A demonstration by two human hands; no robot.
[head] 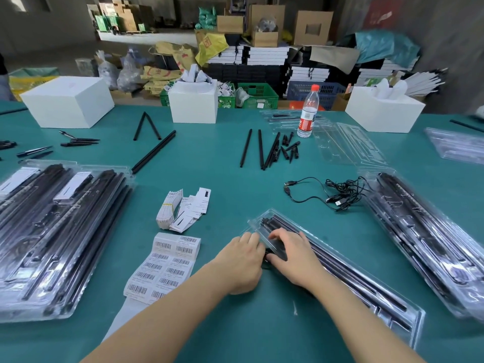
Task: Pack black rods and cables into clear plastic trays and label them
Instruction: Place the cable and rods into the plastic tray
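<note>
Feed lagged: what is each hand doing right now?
Left hand: fingers curled at the clear tray's edge; hold cannot be told.
Right hand: open, pressing on the tray.

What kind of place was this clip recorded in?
Probably a warehouse packing bench: a green table holding filled clear trays and barcode label sheets, with cardboard boxes and stacked stock behind it.

left hand (pixel 242 263) and right hand (pixel 293 255) on clear tray (pixel 366 289), teal table (pixel 222 158)
</note>
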